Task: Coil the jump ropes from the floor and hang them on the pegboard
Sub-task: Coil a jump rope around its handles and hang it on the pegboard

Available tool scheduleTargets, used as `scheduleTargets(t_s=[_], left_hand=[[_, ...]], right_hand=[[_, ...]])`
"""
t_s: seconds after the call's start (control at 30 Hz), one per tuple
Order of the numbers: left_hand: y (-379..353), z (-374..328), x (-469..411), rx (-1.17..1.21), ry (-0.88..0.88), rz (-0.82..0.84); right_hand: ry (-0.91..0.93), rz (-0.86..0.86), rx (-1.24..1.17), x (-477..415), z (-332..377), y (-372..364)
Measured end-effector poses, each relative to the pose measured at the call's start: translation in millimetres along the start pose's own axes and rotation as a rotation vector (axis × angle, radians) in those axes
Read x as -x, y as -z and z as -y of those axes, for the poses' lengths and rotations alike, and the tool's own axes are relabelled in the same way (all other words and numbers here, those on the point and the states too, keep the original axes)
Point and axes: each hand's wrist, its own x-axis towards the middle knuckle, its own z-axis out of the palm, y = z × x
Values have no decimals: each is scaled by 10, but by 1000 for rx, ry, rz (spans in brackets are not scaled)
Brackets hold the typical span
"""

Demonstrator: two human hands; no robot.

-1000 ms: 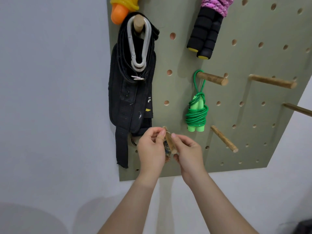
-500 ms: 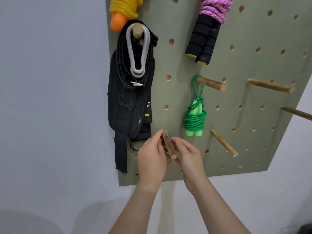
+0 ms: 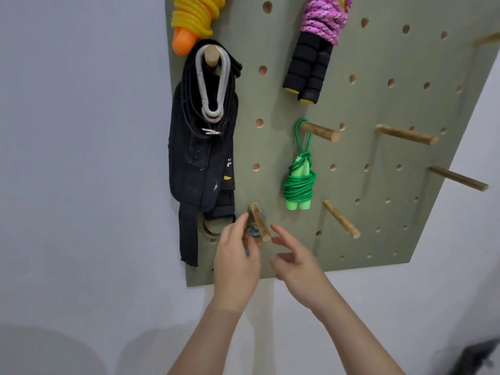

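A grey-green pegboard [image 3: 378, 212] hangs on the wall. On a low wooden peg [image 3: 260, 222] sits a small clear and blue rope bundle [image 3: 253, 231], mostly hidden behind my left hand [image 3: 236, 263], which holds it against the peg. My right hand [image 3: 293, 259] hovers just right of the peg with fingers loosely spread, holding nothing. A coiled green jump rope [image 3: 299, 182] hangs from a peg above right. A pink rope with black foam handles [image 3: 315, 50] and a yellow rope with an orange handle [image 3: 194, 20] hang at the top.
A black strap with a grey carabiner [image 3: 205, 147] hangs from a peg to the left of my hands. Several bare wooden pegs [image 3: 405, 135] stick out on the right of the board. A plain pale wall surrounds the board.
My right hand has let go of the bundle and drawn back from the peg. My left hand stays on the bundle at the peg. The view has shifted so the board sits lower in it.
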Motion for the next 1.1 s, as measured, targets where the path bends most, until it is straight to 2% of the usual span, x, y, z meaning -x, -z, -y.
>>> scheduleTargets(t_s=[0.1,0.2,0.27,0.47,0.57,0.73,0.8,0.87,0.9,1.0,1.1], left_hand=[[214,-92,161,67,50,-24],[410,-212,312,210,201,21],[465,-305,494,282,246,97],[417,-621,1361,282,199,408],[283,-729,1870,191,197,538],[26,-782,2775,-11,131,728],[-85,-738,3199,-74,147,798],[-191,-617,3642,-146,132,863],[-243,-529,3856,-189,104,912],[-369,-244,4441,-242,133,1049],[-435,77,4958,-252,211,1142]], right_hand=[[-97,9,-39,307,-6,235],[-162,12,-41,645,-26,473],[-185,7,-36,877,-73,616],[-268,-22,-3,1694,-402,1053],[-278,-17,247,2154,-662,1206],[-218,190,696,2940,-1148,1327],[-245,265,790,3276,-1412,1372],[-364,335,719,3631,-1718,1399],[-458,337,593,3807,-1882,1403],[-758,201,106,4327,-2286,1403],[-977,14,-133,4808,-2599,1351]])
